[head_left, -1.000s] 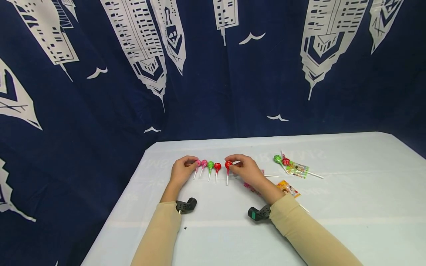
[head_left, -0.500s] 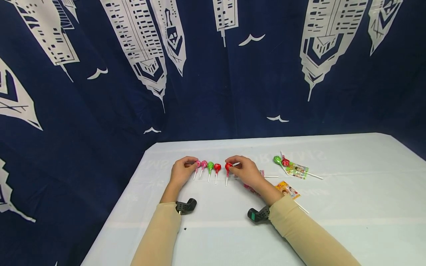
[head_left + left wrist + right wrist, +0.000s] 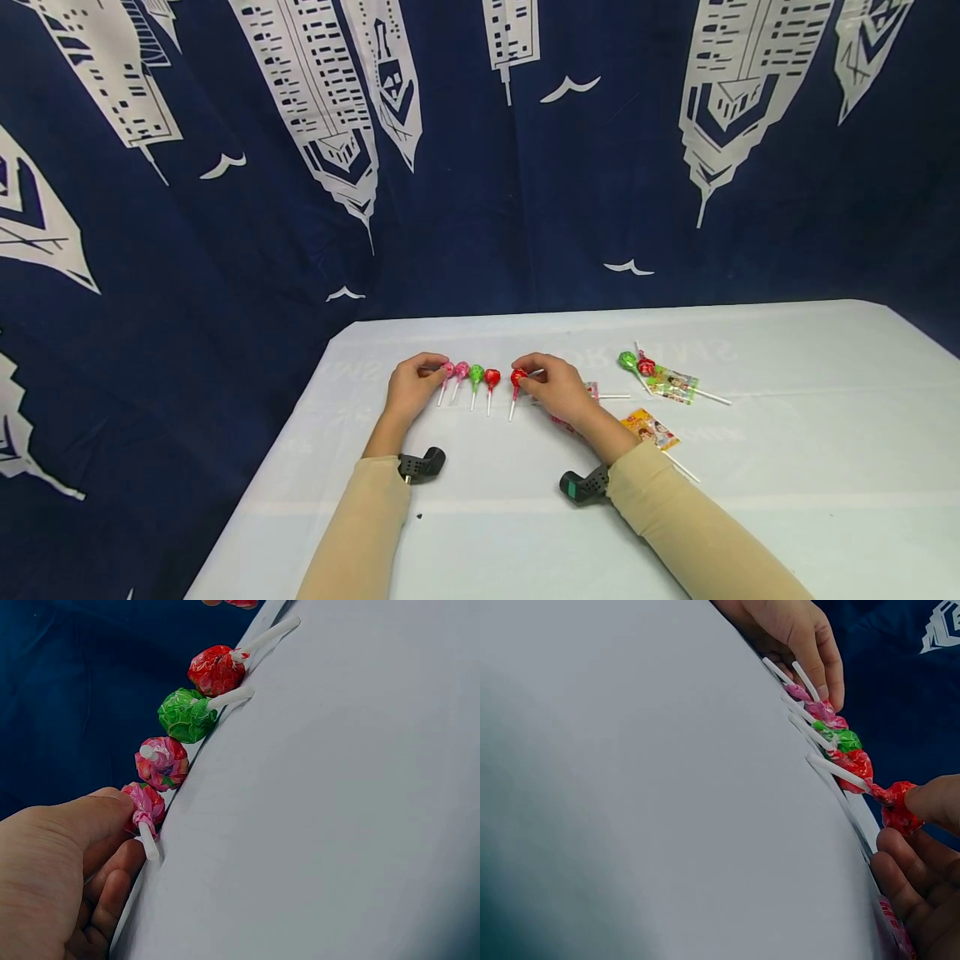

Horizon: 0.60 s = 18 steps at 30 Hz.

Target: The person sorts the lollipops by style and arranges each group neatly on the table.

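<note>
Red lollipop (image 3: 517, 377) is pinched at its wrapped head by the right hand (image 3: 558, 390), sitting at the right end of a row on the white bench (image 3: 787, 467). Next in line are another red one (image 3: 492, 377), a green one (image 3: 476, 373) and a pink one (image 3: 461, 369), sticks pointing toward the person. The leftmost pink lollipop (image 3: 447, 369) is held by the curled fingers of the left hand (image 3: 408, 392). More sweets and flat packets (image 3: 671, 383) are scattered off to the right, well apart.
</note>
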Tool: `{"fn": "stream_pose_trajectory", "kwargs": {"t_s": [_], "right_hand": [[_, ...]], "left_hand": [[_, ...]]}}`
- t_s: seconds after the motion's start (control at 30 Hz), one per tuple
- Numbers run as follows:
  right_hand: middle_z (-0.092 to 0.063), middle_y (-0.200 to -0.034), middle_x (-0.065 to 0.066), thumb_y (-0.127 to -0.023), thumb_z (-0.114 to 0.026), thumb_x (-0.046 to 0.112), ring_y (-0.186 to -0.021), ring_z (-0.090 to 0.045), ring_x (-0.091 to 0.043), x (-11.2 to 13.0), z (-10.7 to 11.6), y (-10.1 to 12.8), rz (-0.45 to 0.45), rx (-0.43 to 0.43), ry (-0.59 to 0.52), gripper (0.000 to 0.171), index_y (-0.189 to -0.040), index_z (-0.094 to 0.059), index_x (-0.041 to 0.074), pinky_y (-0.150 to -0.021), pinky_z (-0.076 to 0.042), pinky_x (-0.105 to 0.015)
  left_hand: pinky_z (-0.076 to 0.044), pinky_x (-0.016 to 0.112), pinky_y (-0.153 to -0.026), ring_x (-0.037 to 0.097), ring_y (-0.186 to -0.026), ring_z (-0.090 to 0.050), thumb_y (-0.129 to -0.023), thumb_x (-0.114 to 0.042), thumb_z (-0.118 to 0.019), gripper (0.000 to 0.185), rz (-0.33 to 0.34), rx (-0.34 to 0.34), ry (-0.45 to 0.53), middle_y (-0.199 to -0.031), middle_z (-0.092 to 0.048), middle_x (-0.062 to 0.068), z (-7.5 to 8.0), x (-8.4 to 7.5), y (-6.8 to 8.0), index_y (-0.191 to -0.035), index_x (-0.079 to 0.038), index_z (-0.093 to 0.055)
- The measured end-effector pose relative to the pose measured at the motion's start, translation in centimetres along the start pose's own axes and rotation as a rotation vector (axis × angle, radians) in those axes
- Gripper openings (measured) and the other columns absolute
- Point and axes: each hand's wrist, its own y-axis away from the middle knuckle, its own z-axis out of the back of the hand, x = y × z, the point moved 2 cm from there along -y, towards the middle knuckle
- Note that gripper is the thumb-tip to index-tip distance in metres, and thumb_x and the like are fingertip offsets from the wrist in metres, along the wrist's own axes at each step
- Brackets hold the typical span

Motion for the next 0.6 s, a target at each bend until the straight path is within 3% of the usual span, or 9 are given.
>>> {"fn": "stream_pose_trajectory", "kwargs": {"t_s": [0.43, 0.6], "right_hand": [[-0.068, -0.107, -0.008, -0.090, -0.064, 0.014, -0.081, -0.062, -0.013, 0.06, 0.21, -0.16, -0.031, 0.022, 0.047, 0.026, -0.116, -0.066, 0.010, -0.066, -0.052, -0.025], [-0.069, -0.105, -0.006, -0.090, -0.063, 0.016, -0.082, -0.061, -0.013, -0.17, -0.01, -0.46, 0.002, 0.013, 0.119, 0.024, -0.113, -0.066, 0.010, -0.068, -0.049, -0.025]], "left_hand": [[-0.046, 0.026, -0.073, 0.016, -0.085, -0.060, -0.086, -0.024, -0.071, 0.016, -0.003, 0.002, 0.004, -0.100, -0.072, 0.001, 0.01, -0.09, -0.12, -0.102, -0.020, -0.073], [-0.045, 0.026, -0.072, 0.015, -0.084, -0.060, -0.086, -0.025, -0.071, 0.016, -0.006, -0.003, -0.001, -0.100, -0.072, 0.001, 0.01, -0.02, -0.12, -0.101, -0.019, -0.073]]}}
